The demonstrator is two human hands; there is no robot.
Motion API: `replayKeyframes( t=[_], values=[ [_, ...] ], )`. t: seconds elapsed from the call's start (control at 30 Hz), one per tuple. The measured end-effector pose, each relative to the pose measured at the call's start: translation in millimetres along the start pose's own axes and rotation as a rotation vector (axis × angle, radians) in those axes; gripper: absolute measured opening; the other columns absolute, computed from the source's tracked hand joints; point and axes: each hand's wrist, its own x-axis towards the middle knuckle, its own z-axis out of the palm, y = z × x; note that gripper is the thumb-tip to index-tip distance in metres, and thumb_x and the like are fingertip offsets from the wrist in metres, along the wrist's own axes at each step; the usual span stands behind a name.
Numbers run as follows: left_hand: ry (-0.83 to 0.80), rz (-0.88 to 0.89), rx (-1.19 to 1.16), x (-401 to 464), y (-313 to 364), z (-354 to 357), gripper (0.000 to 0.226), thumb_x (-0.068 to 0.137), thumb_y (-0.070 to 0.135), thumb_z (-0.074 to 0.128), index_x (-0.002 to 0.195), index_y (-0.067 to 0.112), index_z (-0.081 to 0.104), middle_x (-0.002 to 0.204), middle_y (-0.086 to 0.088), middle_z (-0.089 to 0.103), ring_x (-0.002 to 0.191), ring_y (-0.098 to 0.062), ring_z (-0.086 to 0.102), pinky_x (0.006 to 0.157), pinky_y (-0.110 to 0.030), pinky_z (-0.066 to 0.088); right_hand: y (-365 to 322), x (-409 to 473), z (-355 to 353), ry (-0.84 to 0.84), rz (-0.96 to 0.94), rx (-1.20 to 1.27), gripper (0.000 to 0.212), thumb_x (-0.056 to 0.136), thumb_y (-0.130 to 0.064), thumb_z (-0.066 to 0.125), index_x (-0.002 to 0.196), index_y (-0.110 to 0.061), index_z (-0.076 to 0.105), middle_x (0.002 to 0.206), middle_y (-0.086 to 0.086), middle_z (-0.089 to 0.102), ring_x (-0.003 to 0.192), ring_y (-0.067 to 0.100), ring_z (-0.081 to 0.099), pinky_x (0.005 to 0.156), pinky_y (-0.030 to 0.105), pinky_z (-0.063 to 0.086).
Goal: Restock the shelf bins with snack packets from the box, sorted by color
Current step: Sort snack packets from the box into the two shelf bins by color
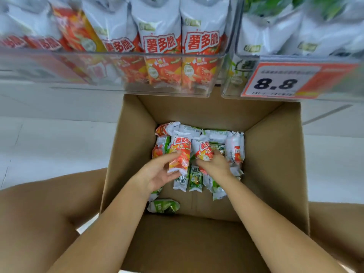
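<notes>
Red-and-white foil, crinkled and puffed: a red snack packet (180, 154) gripped in the left hand (157, 174), fingers curled round its lower half, lifted just above the heap in the cardboard box (275, 154). Right hand (215, 163) down on a second red packet (204, 151), fingers curled over it and apparently closing, full grip hard to confirm. Around and beneath both, green packets (196, 180) mixed in with more red ones, one green packet (163, 206) lying apart near the box's near wall. Above, a clear shelf bin (118, 56) already lined with upright red packets, and beside it to the right a second bin (275, 46) of green ones behind a price tag (279, 81) reading 8.8. Likely very light, soft and air-filled, slick on the surface, contents brittle; best taken round the middle with a loose wrap, not squeezed, or pinched at the crimped end seal. Red pair probably bound for the left bin.
</notes>
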Motion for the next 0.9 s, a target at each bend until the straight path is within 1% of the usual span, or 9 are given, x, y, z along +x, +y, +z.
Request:
replayKeyframes(
  t=[0.1,0.17,0.27,0.33,0.43,0.53,0.63,0.77,0.9],
  values=[
    [-0.079,0.095,-0.085,-25,8,20,0.025,0.085,0.011,0.064,0.109,0.006,0.062,0.117,-0.012,0.065,0.103,-0.022,0.063,0.092,-0.037,0.051,-17,-32,-3,0.021,-0.075,0.228,0.053,0.066,-0.031,0.078,0.108,-0.006,0.057,0.092,0.002,0.068,0.083,0.020,0.065,0.072,0.030,0.048],
    [-0.133,0.154,-0.096,-44,13,32,0.028,0.088,0.007,0.059,0.115,0.006,0.058,0.120,-0.015,0.061,0.103,-0.024,0.062,0.091,-0.037,0.051,-28,-50,-13,0.029,-0.144,0.283,0.055,0.062,-0.034,0.076,0.105,-0.004,0.058,0.078,0.003,0.067,0.066,0.017,0.064,0.065,0.032,0.049],
    [-0.231,0.219,-0.082,-80,19,48,0.034,0.087,0.004,0.056,0.121,0.002,0.058,0.119,-0.017,0.063,0.105,-0.027,0.061,0.095,-0.041,0.050,-54,-84,-38,-0.037,-0.253,0.409,0.036,0.074,-0.009,0.076,0.102,-0.003,0.053,0.068,0.006,0.061,0.050,0.010,0.058,0.049,0.023,0.047],
    [-0.290,0.269,-0.103,-106,22,53,0.036,0.083,0.003,0.056,0.119,0.003,0.058,0.113,-0.017,0.063,0.101,-0.027,0.061,0.095,-0.041,0.048,-66,-105,-53,-0.088,-0.281,0.514,0.041,0.074,-0.015,0.075,0.108,-0.014,0.053,0.085,0.005,0.066,0.069,0.011,0.064,0.059,0.021,0.051],
    [-0.381,0.354,-0.144,-138,30,55,0.040,0.076,0.002,0.058,0.116,0.001,0.056,0.108,-0.017,0.060,0.094,-0.026,0.060,0.088,-0.038,0.048,-82,-130,-66,-0.122,-0.255,0.602,0.066,0.065,-0.056,0.068,0.122,-0.027,0.052,0.115,0.001,0.065,0.104,0.018,0.063,0.088,0.035,0.050],
    [-0.419,0.472,-0.061,-172,39,61,0.029,0.084,0.005,0.052,0.112,0.002,0.057,0.085,-0.010,0.069,0.070,-0.017,0.067,0.074,-0.033,0.053,-105,-158,-75,-0.145,-0.283,0.554,0.075,0.066,-0.073,0.065,0.118,-0.020,0.058,0.118,0.005,0.065,0.109,0.021,0.062,0.097,0.043,0.048],
    [-0.418,0.612,0.036,-200,54,65,0.037,0.089,0.015,0.056,0.122,-0.001,0.058,0.107,-0.019,0.070,0.093,-0.025,0.069,0.078,-0.034,0.058,-135,-185,-90,-0.156,-0.401,0.543,0.073,0.059,-0.056,0.078,0.116,-0.014,0.059,0.113,0.010,0.069,0.104,0.024,0.066,0.097,0.045,0.050],
    [-0.399,0.779,0.123,-229,93,68,0.051,0.074,0.026,0.080,0.116,0.003,0.064,0.101,-0.012,0.073,0.087,-0.018,0.071,0.076,-0.027,0.056,-198,-221,-127,-0.192,-0.637,0.324,0.042,0.084,-0.017,0.072,0.119,-0.025,0.052,0.113,-0.002,0.067,0.101,0.009,0.065,0.082,0.020,0.054],
    [-0.205,1.000,0.243,-241,139,75,0.051,0.076,0.027,0.077,0.121,0.010,0.059,0.106,-0.004,0.073,0.096,-0.017,0.069,0.085,-0.029,0.052,-258,-237,-156,0.058,-0.881,-0.038,0.042,0.077,-0.025,0.077,0.104,-0.039,0.047,0.095,-0.016,0.062,0.074,-0.012,0.058,0.066,0.012,0.046]
  ],
)
